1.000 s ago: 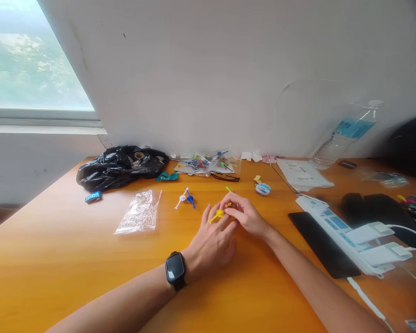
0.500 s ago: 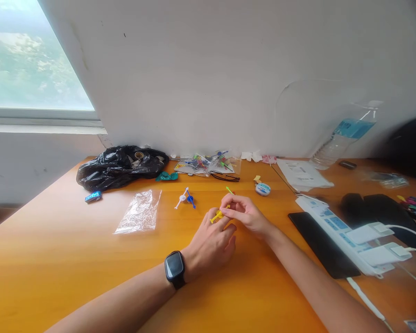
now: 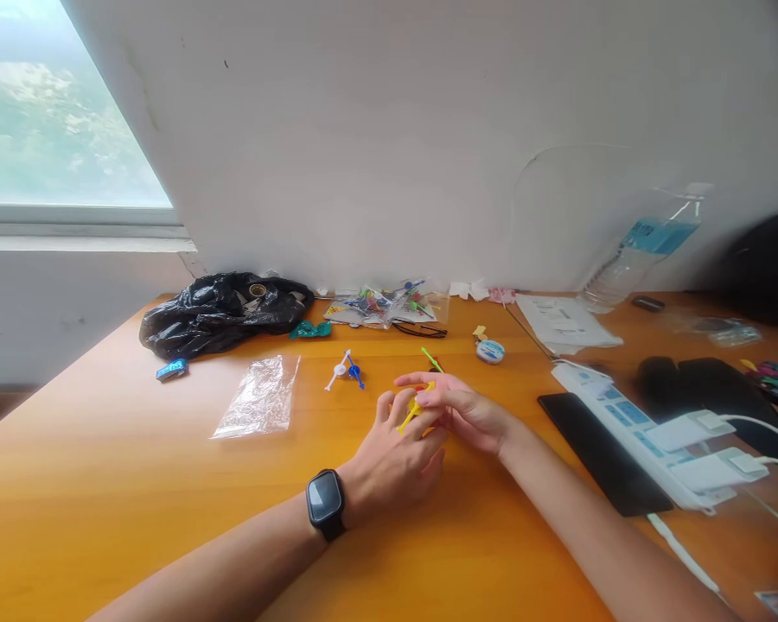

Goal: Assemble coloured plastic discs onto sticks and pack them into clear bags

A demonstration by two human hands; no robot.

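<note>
A yellow plastic arrow-shaped piece [image 3: 410,418] lies slanted across the bent fingers of my left hand [image 3: 392,453], which wears a black watch [image 3: 325,504]. My left fingers are curled around its base, which is partly hidden. My right hand [image 3: 470,413] touches the upper end of the arrow with its thumb, one finger reaching out past it; the other fingertips are partly hidden. Just beyond my hands lies a green arrow piece [image 3: 431,359]. To the left, a white arrow piece [image 3: 339,371] and a blue arrow piece [image 3: 354,371] lie together on the table [image 3: 136,484].
A clear plastic bag [image 3: 258,399] lies left, before a black plastic bag [image 3: 220,315] and a small blue packet [image 3: 172,370]. At the wall is a bag of coloured pieces [image 3: 385,304]. A round tin [image 3: 490,351], a power strip [image 3: 628,423] with chargers and a bottle [image 3: 648,246] stand right.
The yellow arrow has turned to a steeper slant. My right hand has shifted slightly, one finger now stretched out to the left instead of curled. The view has moved a little.
</note>
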